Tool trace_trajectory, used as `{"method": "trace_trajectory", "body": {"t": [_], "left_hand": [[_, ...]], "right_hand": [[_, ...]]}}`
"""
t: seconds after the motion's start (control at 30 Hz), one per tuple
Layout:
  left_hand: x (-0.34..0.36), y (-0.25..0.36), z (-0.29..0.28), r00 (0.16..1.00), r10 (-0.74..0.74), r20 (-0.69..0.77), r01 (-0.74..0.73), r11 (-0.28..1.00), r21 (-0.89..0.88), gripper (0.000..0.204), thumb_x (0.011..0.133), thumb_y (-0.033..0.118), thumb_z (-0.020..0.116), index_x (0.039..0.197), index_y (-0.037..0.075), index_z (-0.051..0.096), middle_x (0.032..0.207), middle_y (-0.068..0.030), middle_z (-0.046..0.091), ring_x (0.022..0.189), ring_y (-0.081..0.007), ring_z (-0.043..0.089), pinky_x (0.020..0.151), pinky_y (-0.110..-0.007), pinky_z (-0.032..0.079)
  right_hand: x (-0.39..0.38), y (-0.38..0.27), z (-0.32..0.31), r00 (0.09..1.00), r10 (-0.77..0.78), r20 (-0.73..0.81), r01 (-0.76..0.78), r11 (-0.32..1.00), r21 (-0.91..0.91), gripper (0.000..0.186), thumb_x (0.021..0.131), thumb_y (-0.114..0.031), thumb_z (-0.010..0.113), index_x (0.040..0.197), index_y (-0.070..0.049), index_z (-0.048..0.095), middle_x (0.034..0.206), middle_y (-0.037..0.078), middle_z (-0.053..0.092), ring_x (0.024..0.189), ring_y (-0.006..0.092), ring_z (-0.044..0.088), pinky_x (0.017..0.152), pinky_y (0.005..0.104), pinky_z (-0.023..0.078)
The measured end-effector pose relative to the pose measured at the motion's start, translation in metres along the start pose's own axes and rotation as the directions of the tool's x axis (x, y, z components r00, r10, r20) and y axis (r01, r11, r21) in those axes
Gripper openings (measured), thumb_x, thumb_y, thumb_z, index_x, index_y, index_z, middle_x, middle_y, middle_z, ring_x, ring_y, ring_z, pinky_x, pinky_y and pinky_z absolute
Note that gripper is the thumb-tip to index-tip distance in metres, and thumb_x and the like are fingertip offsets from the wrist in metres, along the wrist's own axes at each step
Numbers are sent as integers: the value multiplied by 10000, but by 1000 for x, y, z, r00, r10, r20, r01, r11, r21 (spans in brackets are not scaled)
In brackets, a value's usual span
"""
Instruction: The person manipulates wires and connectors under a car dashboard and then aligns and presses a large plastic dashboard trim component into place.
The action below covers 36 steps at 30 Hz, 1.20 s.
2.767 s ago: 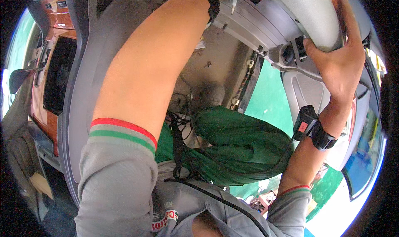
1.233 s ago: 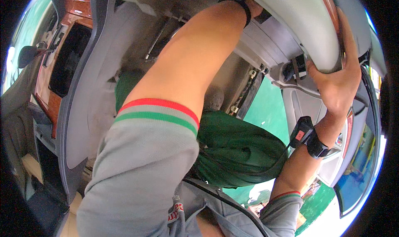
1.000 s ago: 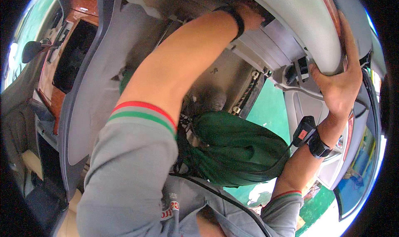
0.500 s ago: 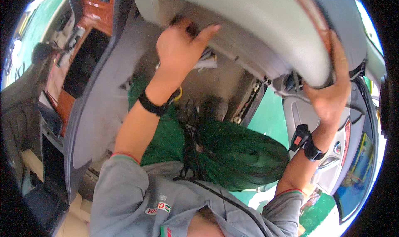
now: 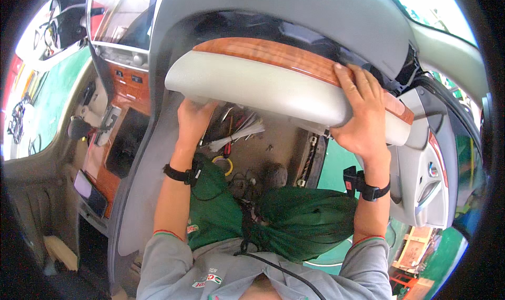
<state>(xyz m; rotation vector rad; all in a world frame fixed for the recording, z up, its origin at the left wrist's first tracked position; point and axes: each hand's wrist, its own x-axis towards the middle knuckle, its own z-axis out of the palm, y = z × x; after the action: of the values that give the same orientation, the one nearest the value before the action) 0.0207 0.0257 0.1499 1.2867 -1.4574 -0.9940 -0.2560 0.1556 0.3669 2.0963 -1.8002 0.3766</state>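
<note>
Left hand (image 5: 193, 122) has shifted under the left end of the pale panel (image 5: 263, 84) since half a second ago, fingertips hidden so can't tell if it's gripping, right hand (image 5: 363, 118) is clamped on it near the other end, hands well apart, panel sitting just below the dashboard (image 5: 326, 5), above the footwell (image 5: 258, 160)

– Where is light let in?
– Through the clear glass windscreen (image 5: 436, 5), washed white.
– What is left dim?
– The flat brown floor (image 5: 258, 157). Near the rim, straight lines are bent.
</note>
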Motion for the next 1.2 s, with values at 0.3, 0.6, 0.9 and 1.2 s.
{"method": "trace_trajectory", "body": {"t": [0.3, 0.6, 0.9, 1.2], "left_hand": [[-4, -20, -19, 991, -60, -117, 34, 977, -209, 178, 823, -51, 625, 995, -89, 651, 969, -72, 686, 899, -142, 611, 816, -285, 475], [-26, -28, -27, 986, -141, -89, 100, 928, -360, 151, 858, -5, 627, 991, -73, 646, 975, -56, 668, 887, -134, 595, 788, -275, 471], [-1, 12, -2, 989, -101, -104, 54, 924, -378, 214, 826, -22, 630, 1029, -83, 651, 982, -101, 683, 845, -178, 613, 769, -303, 492], [34, 9, -3, 990, -95, -108, 44, 915, -401, 338, 831, 48, 694, 1127, -91, 606, 1065, -112, 647, 896, -196, 608, 796, -300, 499]], "right_hand": [[0, -23, 0, 999, -35, -3, 35, 998, 59, 830, 543, -80, 692, 1356, -66, 526, 1272, 241, 518, 1188, 434, 463, 1080, 535, 332], [-15, -29, 6, 998, -43, 50, 38, 993, 108, 802, 551, -101, 713, 1335, -49, 554, 1256, 256, 531, 1184, 445, 471, 1072, 537, 342], [6, 0, 10, 994, -46, -100, 59, 990, 124, 756, 550, -41, 653, 1301, -63, 572, 1273, 243, 526, 1192, 460, 464, 1067, 528, 349], [20, 16, 11, 990, -63, -123, 76, 992, 104, 756, 547, -92, 704, 1293, -58, 583, 1227, 244, 549, 1184, 421, 485, 1076, 506, 333]]}}
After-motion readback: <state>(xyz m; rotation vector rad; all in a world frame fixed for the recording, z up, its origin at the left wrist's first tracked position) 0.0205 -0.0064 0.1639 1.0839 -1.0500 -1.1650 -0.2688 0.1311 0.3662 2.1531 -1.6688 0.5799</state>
